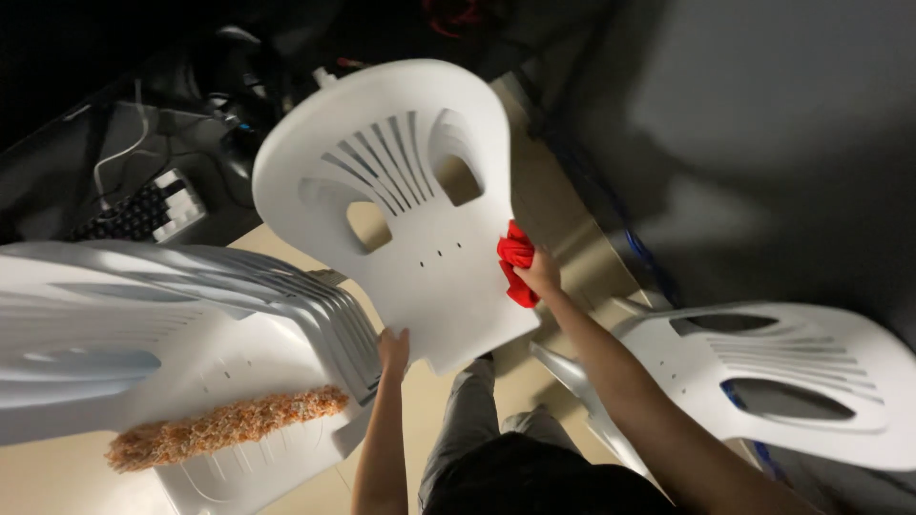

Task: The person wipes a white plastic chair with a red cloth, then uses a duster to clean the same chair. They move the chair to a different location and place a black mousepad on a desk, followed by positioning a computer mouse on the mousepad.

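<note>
Two hands are working a white chair point(410, 191), tipped up mid-frame: left hand point(392, 349) is gripping its seat edge, right hand point(540, 273) is pressing a red cloth point(516, 259) onto it. Chair looks light, stiff, slick; edges grip best. Stack point(172, 315) sitting left, duster point(219, 427) lying on it.

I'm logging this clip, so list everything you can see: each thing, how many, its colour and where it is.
held chair: one, white plastic, centre, tilted up
chair stack: count of chairs unclear, white, left
duster: one, orange and fluffy, lying on the stack's top seat
single chair: one, white, right
cloth: one, red, against the held chair's right edge
keyboard: one, black with white keys, upper left in the dark
cables: a few, white, by the keyboard
floor: beige
left hand: grips the held chair's lower edge
right hand: presses the cloth on the chair
</note>
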